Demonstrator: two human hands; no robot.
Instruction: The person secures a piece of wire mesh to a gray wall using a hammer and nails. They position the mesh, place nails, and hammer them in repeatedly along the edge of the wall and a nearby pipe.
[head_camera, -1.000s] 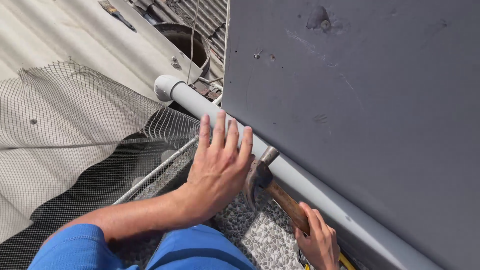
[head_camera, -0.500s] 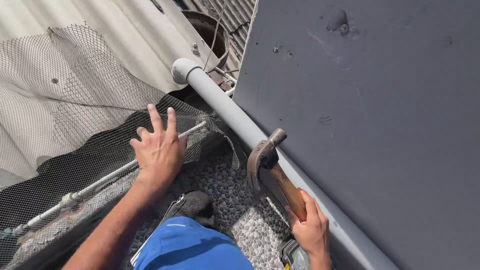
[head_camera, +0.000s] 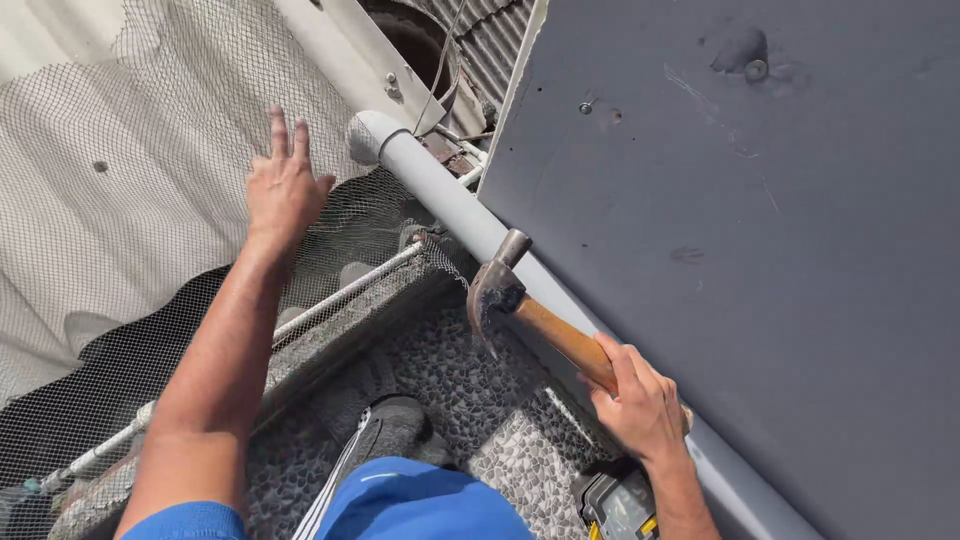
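My right hand (head_camera: 643, 408) grips the wooden handle of a claw hammer (head_camera: 515, 300), its rusty head raised beside a grey plastic pipe (head_camera: 455, 205) that runs along the edge of a dark grey panel (head_camera: 760, 250). My left hand (head_camera: 284, 188) is stretched out to the left with its fingers apart, over a fine wire mesh (head_camera: 120, 200) that covers a pale corrugated sheet. It holds nothing.
A thin white pipe (head_camera: 340, 295) runs along a low ledge under the mesh. The floor (head_camera: 440, 370) below is pebble-patterned, with my shoe (head_camera: 385, 425) on it. A yellow and black device (head_camera: 615, 505) hangs at my right hip. A round dark opening (head_camera: 415, 45) lies beyond the pipe's end.
My left hand has left the grey pipe and swung out left over the mesh. The hammer has stayed in my right hand, lifted a little.
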